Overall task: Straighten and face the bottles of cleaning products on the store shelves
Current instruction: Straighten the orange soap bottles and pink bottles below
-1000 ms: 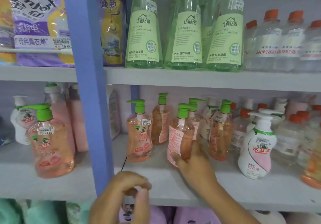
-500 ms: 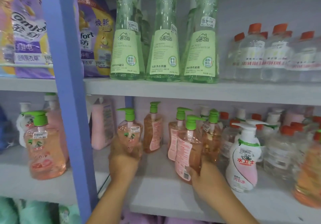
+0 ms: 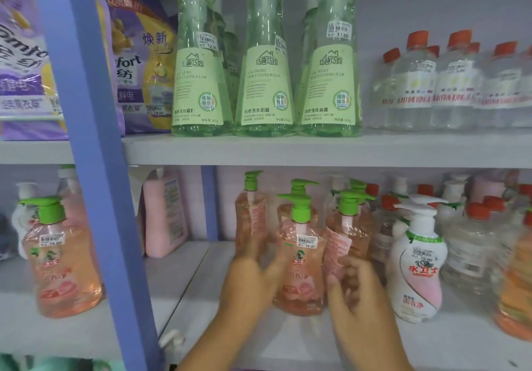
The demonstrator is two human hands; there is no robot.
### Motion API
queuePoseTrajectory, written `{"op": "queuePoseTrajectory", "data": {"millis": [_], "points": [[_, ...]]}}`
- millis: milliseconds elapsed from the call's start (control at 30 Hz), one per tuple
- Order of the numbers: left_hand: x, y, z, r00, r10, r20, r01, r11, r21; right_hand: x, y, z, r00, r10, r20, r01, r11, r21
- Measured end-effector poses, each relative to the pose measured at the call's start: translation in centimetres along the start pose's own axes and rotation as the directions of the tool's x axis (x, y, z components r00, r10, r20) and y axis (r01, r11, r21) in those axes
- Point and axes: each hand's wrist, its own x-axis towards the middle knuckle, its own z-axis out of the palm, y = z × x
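Observation:
On the lower shelf a pink pump bottle with a green pump stands at the front, its label and price sticker facing me. My left hand wraps around its left side. Right beside it a second pink pump bottle is turned so its label shows edge-on. My right hand curls around that bottle's lower part and hides its base. More pink pump bottles stand behind these two.
A white pump bottle stands just right of my right hand, with red-capped clear bottles behind it. A blue upright post divides the shelving. Left of it stands another pink bottle. Tall green bottles line the upper shelf.
My left hand has slid its label-forward pink bottle to the right, up against the bottle in my right hand. The view has moved closer to the shelf.

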Motion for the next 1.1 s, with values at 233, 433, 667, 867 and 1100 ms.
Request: {"op": "queuePoseTrajectory", "data": {"millis": [233, 433, 667, 867, 1100], "points": [[8.2, -2.3, 0.8, 0.954, -0.276, -0.117, 0.269, 0.960, -0.076, 0.8, -2.3, 4.4, 0.988, 0.048, 0.148, -0.025, 0.988, -0.153], [8.6, -4.3, 1.8, 0.947, -0.204, -0.247, 0.268, 0.927, 0.263, 2.8, -1.8, 7.2, 0.987, 0.082, 0.138, -0.058, 0.983, -0.174], [8.3, -4.9, 0.8, 0.958, -0.192, -0.211, 0.207, 0.977, 0.047, 4.6, -1.4, 11.0, 0.982, 0.172, 0.078, -0.163, 0.981, -0.108], [8.2, -4.6, 0.6, 0.947, -0.182, -0.266, 0.239, 0.951, 0.198, 8.0, -0.5, 12.4, 0.960, 0.237, 0.151, -0.231, 0.971, -0.055], [10.5, -6.0, 1.4, 0.925, -0.246, -0.288, 0.342, 0.869, 0.357, 9.5, 1.6, 13.4, 0.990, 0.105, 0.091, -0.110, 0.993, 0.049]]}}
